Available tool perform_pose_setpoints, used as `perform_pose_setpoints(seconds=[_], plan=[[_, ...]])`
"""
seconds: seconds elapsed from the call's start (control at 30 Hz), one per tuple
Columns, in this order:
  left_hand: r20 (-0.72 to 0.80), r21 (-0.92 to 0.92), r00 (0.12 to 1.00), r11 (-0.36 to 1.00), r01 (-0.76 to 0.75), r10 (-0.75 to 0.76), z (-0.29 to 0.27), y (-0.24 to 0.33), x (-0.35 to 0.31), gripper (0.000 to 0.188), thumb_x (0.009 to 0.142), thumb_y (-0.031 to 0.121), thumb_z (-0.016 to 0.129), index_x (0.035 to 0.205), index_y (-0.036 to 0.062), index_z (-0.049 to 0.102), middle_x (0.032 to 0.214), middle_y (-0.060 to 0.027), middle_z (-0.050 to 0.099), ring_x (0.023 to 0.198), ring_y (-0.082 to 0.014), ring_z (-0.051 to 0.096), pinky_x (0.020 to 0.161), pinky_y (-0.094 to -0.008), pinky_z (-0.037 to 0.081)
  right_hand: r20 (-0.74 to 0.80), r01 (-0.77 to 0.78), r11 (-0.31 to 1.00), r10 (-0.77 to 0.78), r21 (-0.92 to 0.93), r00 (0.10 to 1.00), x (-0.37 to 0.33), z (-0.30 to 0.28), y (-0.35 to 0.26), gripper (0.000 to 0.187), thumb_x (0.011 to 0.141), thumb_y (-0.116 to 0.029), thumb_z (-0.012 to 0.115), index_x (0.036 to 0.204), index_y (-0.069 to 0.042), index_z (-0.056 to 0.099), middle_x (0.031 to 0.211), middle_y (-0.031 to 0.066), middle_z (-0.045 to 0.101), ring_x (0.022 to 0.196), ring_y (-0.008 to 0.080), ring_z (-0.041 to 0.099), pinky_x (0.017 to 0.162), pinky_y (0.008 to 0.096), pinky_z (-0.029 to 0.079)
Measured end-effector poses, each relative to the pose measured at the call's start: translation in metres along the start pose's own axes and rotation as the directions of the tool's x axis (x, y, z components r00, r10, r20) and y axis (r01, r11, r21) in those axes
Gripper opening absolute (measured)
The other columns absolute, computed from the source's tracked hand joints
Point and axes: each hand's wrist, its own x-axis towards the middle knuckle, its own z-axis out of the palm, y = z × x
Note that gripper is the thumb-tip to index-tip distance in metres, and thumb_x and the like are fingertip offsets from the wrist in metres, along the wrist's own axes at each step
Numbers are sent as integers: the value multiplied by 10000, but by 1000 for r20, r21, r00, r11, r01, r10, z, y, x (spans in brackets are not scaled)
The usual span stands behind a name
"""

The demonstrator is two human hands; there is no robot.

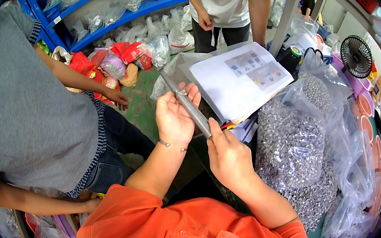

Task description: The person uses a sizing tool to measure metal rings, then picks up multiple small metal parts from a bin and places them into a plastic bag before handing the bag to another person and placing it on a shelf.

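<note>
A grey tapered metal ring mandrel [194,113] slants in front of my chest, its thin end pointing away to the left. A silver-coloured ring with a knotted or twisted look [181,94] sits around its upper part. My left hand [175,118] is palm up under the mandrel, cradling it in half-curled fingers beside the ring. At the thick near end, my right hand [228,155] pinches the mandrel between thumb and fingers. A white paper sheet with small printed pictures [214,82] lies just beyond my hands, on a stack of papers.
Clear bags of small shiny metal pieces [291,142] fill the table on my right. A black fan [356,56] and a dark can [291,59] stand beyond. One person in grey [32,110] is close on my left; another in white [228,0] stands opposite. Blue shelves [116,17] hold bags behind.
</note>
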Motion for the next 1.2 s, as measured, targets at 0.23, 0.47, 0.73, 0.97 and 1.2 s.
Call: perform_pose_setpoints(seconds=[0.23, 0.47, 0.73, 0.97, 1.2], plan=[[14, -20, 1000, 1000, 14, -13, -4, 3, 0, 374, 849, 183, 418, 1111, -84, 430, 1066, -189, 537, 991, -271, 539, 892, -392, 433, 49, -57, 992, 52, 109, 997, 0, -2, 0, 403, 783, -100, 552, 1154, 31, 466, 696, 142, 542, 527, 303, 570, 464, 389, 478], [-64, 117, 997, 993, -35, 42, 0, 1, 0, 357, 812, 77, 464, 1128, -82, 409, 1065, -166, 533, 987, -232, 544, 882, -353, 446, 55, -43, 997, 40, 66, 998, 2, 0, -4, 391, 782, -99, 548, 1143, 30, 473, 691, 133, 540, 513, 295, 569, 454, 383, 479], [-31, 42, 998, 998, -44, 45, -1, 6, 3, 349, 828, 135, 453, 1093, -90, 429, 1052, -183, 542, 981, -242, 549, 889, -355, 439, 30, 5, 1000, -4, -1, 1000, 6, 3, -7, 364, 777, -97, 551, 1112, 34, 494, 653, 112, 526, 459, 269, 555, 417, 357, 470], [19, -141, 1000, 990, 1, 2, -5, 13, 3, 387, 848, 246, 420, 1065, -75, 420, 1072, -227, 514, 1005, -291, 534, 906, -394, 426, 30, 6, 999, -8, 45, 1000, 8, 2, -7, 378, 784, -103, 550, 1129, 35, 476, 650, 123, 523, 466, 282, 554, 424, 368, 471], [95, -57, 995, 998, -30, 36, 5, 15, -1, 350, 848, 173, 449, 1085, -84, 436, 1101, -225, 519, 1029, -278, 530, 927, -375, 417, 109, -107, 922, 71, 371, 992, 14, 6, -3, 434, 808, -93, 531, 1200, 37, 395, 753, 200, 566, 701, 364, 579, 608, 397, 474]])
